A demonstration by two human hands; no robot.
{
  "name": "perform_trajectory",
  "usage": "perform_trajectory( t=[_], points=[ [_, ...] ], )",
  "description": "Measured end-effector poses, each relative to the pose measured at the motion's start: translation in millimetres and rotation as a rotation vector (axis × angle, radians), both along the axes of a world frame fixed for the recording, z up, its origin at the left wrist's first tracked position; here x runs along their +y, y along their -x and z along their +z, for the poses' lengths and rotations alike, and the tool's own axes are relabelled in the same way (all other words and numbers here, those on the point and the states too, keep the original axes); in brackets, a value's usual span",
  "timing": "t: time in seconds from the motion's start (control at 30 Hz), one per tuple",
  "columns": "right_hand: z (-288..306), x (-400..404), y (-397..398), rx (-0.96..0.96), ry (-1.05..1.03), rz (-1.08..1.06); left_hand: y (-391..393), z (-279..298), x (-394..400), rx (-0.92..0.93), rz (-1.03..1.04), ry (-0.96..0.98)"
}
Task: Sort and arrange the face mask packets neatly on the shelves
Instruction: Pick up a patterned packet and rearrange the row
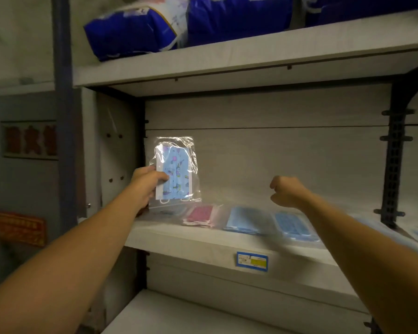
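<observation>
A person holds one patterned mask packet upright over a pale shelf where other packets lie in a row.

The shelving unit (pixel 239 68) fills the view, its top board carrying big blue bags (pixel 135 32); the middle shelf (pixel 203 242) has a blue price tag (pixel 252 261) on its near edge. On that shelf, from left to right, lie a pink mask packet (pixel 199 216), a plain blue packet (pixel 247 220) and a second blue packet (pixel 293 225), side by side in clear sleeves. Above the shelf's left end the left hand (pixel 146 183) pinches the patterned blue packet (pixel 175 172) by its left edge, thumb across the front, holding it upright. The right hand (pixel 286 191) hovers to the right over the shelf, fingers curled in, holding nothing. A red sign (pixel 19 227) hangs on the far left wall.
</observation>
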State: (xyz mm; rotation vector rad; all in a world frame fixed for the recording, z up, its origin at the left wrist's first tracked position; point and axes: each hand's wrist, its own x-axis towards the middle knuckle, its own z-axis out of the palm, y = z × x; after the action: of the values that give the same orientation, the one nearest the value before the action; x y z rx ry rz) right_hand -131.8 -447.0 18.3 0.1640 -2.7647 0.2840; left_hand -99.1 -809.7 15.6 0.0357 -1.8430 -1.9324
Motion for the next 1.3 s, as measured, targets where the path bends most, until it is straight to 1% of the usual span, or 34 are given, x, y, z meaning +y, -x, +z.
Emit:
perform_trajectory(
  t=[0.1, 0.3, 0.43, 0.53, 0.7, 0.83, 0.97, 1.1, 1.3],
  points=[
    [1, -41, 9, 0.018, -0.009, 0.072, -9, 5, -33, 0.001, 0.041, -0.023],
    [-3, -123, 17, 0.051, 0.012, 0.161, -22, -6, -89, -0.041, 0.068, 0.000],
    [-16, -164, 20, 0.057, -0.083, 0.213, -15, -16, -112, -0.075, 0.063, 0.011],
    [-22, -179, 29, 0.058, -0.140, 0.227, -2, -26, -115, -0.118, 0.085, 0.014],
    [-21, -188, 59, 0.047, -0.129, 0.189, 41, -28, -120, -0.126, 0.057, 0.058],
    [-18, -189, 84, 0.032, -0.134, 0.163, 81, -30, -113, -0.140, -0.017, 0.060],
    [-11, -187, 107, 0.022, -0.187, 0.110, 113, -33, -101, -0.225, -0.066, 0.144],
    [-5, -184, 128, 0.028, -0.183, 0.091, 140, -39, -91, -0.320, -0.130, 0.224],
    [-8, -181, 149, 0.021, -0.170, 0.075, 157, -40, -80, -0.469, -0.096, 0.646]
  ],
)
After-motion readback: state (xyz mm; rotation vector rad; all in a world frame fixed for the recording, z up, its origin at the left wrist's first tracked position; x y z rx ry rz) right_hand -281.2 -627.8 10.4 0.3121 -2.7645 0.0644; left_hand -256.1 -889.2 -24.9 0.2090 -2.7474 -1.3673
